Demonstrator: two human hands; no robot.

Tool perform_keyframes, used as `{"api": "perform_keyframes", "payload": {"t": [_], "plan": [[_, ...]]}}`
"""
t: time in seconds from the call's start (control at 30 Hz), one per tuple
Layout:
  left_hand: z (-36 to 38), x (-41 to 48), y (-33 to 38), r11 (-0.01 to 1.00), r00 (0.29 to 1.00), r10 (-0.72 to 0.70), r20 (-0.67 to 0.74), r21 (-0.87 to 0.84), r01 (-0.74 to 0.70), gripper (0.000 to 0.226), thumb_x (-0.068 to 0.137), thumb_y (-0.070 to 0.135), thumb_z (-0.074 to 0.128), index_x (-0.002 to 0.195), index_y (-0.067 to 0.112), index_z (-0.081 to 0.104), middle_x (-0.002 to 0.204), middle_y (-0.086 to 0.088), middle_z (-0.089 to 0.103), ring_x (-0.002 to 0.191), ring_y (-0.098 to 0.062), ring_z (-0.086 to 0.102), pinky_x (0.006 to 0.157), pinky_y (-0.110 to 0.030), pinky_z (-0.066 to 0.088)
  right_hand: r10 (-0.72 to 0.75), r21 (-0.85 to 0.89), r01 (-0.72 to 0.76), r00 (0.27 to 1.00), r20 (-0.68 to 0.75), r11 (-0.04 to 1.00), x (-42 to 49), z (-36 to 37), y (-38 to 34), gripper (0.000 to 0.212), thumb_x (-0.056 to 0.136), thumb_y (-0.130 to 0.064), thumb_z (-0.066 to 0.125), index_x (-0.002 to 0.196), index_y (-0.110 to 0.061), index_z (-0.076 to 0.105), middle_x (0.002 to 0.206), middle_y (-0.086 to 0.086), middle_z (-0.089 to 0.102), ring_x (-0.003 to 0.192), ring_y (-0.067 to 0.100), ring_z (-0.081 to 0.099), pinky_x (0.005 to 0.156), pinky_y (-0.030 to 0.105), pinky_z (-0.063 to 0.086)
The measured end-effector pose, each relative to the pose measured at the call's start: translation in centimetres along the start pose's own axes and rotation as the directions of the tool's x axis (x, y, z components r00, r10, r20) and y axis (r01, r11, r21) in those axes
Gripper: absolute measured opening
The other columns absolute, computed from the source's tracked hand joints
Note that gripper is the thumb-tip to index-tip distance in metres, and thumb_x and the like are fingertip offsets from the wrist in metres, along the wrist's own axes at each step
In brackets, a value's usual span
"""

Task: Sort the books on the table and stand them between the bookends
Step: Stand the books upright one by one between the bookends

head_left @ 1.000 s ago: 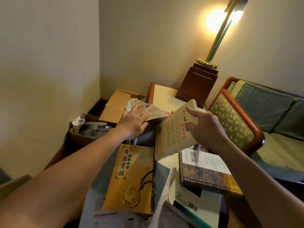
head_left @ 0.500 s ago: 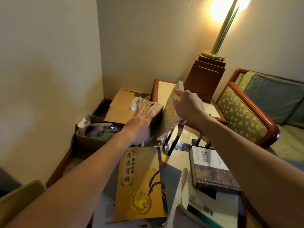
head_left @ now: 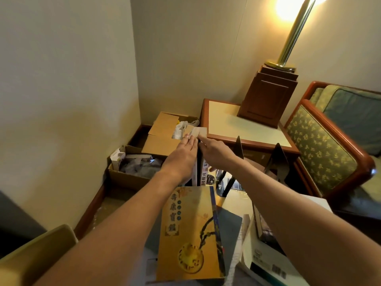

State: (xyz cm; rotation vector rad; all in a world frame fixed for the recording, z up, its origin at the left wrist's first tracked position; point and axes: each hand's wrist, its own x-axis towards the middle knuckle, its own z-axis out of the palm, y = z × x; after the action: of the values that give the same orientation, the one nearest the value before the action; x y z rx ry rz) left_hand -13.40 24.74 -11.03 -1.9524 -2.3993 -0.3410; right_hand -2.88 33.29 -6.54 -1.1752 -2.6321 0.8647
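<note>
A row of upright books (head_left: 199,164) stands at the table's far end, their tops by my fingertips. My left hand (head_left: 181,154) lies flat against the row's left side. My right hand (head_left: 215,151) presses the thin beige book (head_left: 201,131) onto the row's right side. Two black bookends (head_left: 239,148) (head_left: 276,159) stand to the right of the row, apart from it. A yellow book (head_left: 189,234) lies flat in front of me. A white book (head_left: 266,265) lies at the lower right, with a dark book (head_left: 260,226) on it, mostly hidden by my right arm.
Open cardboard boxes (head_left: 165,139) (head_left: 132,176) sit on the floor by the left wall. A side table (head_left: 247,129) carries a wooden lamp base (head_left: 268,96). An armchair (head_left: 323,149) stands on the right. Papers lie under the flat books.
My right hand has carried the beige book leftward and turned it upright against the standing row. My left hand has stayed on the row, which has straightened from leaning to upright.
</note>
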Motion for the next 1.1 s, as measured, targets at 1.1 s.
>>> {"api": "perform_keyframes", "payload": {"t": [1.1], "plan": [[6.4, -16.0, 2.3, 0.811, 0.881, -0.379, 0.285, -0.356, 0.464, 0.077, 0.098, 0.063, 0.038, 0.158, 0.040, -0.003, 0.168, -0.004, -0.009, 0.153, -0.035, -0.011, 0.121, -0.051, -0.006, 0.130, -0.085, -0.112, 0.962, 0.239, 0.990, -11.5, 4.8, 5.2, 0.076, 0.100, -0.038, 0.055, 0.159, -0.036, 0.008, 0.145, 0.008, 0.053, 0.129, 0.025, 0.051, 0.107, 0.040, 0.039]]}}
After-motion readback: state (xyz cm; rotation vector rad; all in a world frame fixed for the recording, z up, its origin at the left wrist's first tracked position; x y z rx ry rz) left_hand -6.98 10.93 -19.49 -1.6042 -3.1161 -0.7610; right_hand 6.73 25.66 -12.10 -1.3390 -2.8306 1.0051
